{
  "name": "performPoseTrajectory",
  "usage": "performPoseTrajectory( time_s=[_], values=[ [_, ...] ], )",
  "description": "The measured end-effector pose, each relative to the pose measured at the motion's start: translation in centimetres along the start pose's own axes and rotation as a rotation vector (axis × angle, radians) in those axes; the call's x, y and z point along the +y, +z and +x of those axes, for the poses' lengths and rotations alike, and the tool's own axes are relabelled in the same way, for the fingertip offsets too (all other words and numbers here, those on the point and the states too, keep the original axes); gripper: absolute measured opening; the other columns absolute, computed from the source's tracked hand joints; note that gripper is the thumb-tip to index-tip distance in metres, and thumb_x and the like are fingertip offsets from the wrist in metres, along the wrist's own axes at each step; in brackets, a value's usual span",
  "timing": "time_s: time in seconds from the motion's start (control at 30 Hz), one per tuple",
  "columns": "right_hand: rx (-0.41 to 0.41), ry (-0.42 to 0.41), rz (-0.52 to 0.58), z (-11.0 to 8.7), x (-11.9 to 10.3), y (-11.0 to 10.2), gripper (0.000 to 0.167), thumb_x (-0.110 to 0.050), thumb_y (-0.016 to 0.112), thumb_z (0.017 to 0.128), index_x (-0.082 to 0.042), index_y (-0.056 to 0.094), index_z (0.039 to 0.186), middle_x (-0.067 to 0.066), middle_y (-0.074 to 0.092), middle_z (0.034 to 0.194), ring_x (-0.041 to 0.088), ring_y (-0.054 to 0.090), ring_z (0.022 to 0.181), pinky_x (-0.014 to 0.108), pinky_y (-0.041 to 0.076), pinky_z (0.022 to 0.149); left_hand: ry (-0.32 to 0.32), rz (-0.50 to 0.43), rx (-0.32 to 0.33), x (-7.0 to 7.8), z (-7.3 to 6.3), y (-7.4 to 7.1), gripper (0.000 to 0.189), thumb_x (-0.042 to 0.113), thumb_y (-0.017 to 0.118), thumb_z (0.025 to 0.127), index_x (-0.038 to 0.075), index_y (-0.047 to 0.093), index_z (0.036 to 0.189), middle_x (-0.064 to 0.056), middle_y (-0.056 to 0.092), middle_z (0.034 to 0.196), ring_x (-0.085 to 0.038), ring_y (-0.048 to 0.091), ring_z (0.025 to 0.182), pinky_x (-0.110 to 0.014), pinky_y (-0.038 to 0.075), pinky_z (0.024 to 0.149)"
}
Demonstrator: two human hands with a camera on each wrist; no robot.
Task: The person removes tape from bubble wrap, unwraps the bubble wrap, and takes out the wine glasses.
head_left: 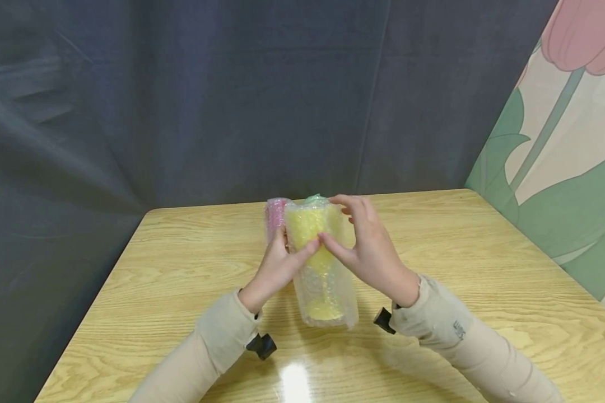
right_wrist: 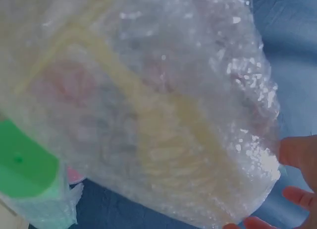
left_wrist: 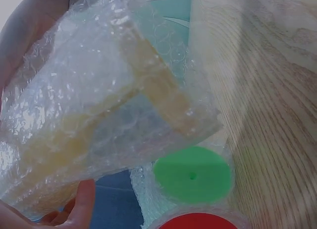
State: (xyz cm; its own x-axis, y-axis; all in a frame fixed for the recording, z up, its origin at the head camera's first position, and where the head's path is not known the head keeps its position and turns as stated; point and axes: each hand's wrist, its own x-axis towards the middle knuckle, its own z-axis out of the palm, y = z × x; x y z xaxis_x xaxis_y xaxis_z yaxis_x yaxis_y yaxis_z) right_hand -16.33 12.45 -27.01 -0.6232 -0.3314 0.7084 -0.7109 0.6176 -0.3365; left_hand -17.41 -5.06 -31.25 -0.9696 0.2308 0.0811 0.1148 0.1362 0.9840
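Note:
A yellow goblet (head_left: 322, 268) in bubble wrap is held tilted above the table, its wide bowl at the top and its round foot toward me. My left hand (head_left: 277, 266) grips its left side, thumb across the front and fingers hidden behind. On the other side, my right hand (head_left: 373, 252) holds the bowl end, thumb on the front and fingertips at the top right edge. The two thumbs nearly meet. Clear wrap (left_wrist: 99, 45) around the stem and foot fills much of the left wrist view. The right wrist view also shows the wrapped goblet (right_wrist: 163, 144) close up.
Behind the goblet stand a pink-red bubble-wrapped thing (head_left: 276, 215) and a green wrapped one (head_left: 316, 199). The left wrist view shows their round green disc (left_wrist: 193, 174) and red disc (left_wrist: 198, 222). A wooden table (head_left: 181, 268) lies below, a dark curtain (head_left: 262, 101) behind.

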Motion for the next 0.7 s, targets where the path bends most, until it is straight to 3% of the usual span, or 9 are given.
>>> performPoseTrajectory(
  time_s=[0.3,0.53,0.7],
  values=[
    [-0.027,-0.033,-0.032,-0.09,0.12,-0.30,0.044,-0.006,0.062,0.086,-0.005,0.044,0.126,0.016,0.054,0.121,0.031,0.058,0.106,0.033,0.057,0.070,-0.043,-0.002,0.015,0.06,-0.04,-0.07,0.073,0.041,0.063,0.083,0.009,0.026,0.137,-0.015,0.046,0.127,-0.027,0.059,0.106,-0.037,0.054,0.084],
    [-0.102,-0.091,-0.077,-0.14,0.13,-0.64,0.040,-0.002,0.059,0.087,-0.010,0.051,0.125,0.018,0.052,0.127,0.030,0.059,0.106,0.038,0.054,0.074,-0.036,-0.024,0.006,0.03,-0.09,-0.19,0.072,0.042,0.062,0.084,0.011,0.025,0.137,-0.016,0.047,0.126,-0.027,0.061,0.104,-0.037,0.055,0.082],
    [-0.136,-0.127,-0.097,-0.36,0.34,-0.60,0.043,-0.009,0.065,0.085,-0.011,0.051,0.125,0.023,0.047,0.131,0.033,0.059,0.108,0.035,0.055,0.072,-0.042,-0.031,0.001,0.05,-0.07,-0.25,0.071,0.042,0.061,0.085,0.012,0.025,0.138,-0.016,0.047,0.125,-0.027,0.062,0.102,-0.037,0.055,0.081]
  ],
)
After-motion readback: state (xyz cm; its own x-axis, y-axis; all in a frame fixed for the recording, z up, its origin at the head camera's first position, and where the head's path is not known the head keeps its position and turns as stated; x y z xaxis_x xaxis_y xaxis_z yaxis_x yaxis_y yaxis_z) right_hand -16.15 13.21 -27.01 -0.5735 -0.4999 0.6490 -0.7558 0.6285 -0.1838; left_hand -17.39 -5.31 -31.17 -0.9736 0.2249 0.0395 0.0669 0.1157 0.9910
